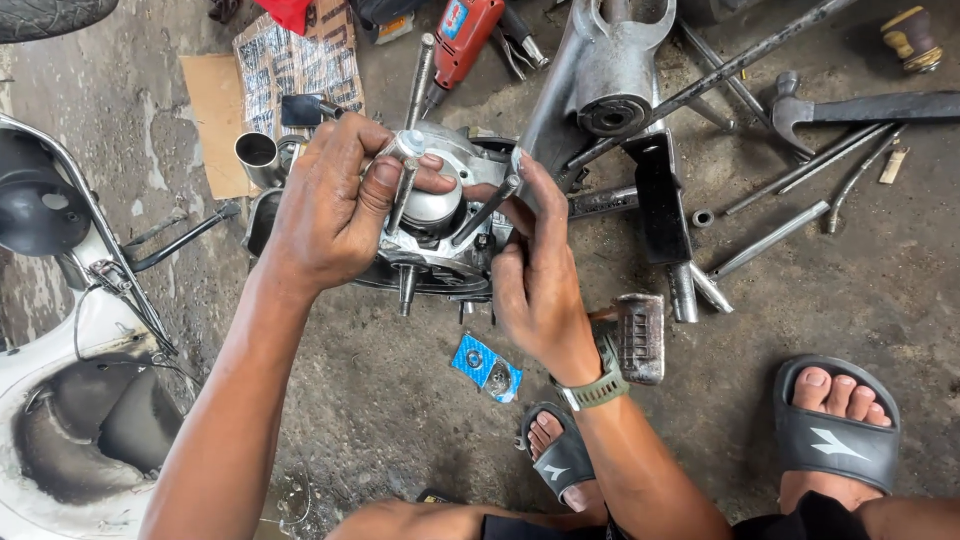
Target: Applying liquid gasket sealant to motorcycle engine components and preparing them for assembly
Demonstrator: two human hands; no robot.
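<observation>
A small engine block with a silver piston and long studs stands on the concrete floor. My left hand grips one stud near the top, thumb pressed against it, fingers reaching over the piston. My right hand holds the block's right side, fingers around another stud. A green watch sits on my right wrist.
A red power drill, a hammer, metal rods and a grey swingarm casting lie beyond the block. A blue bearing packet lies near my sandalled feet. A white scooter body stands at left.
</observation>
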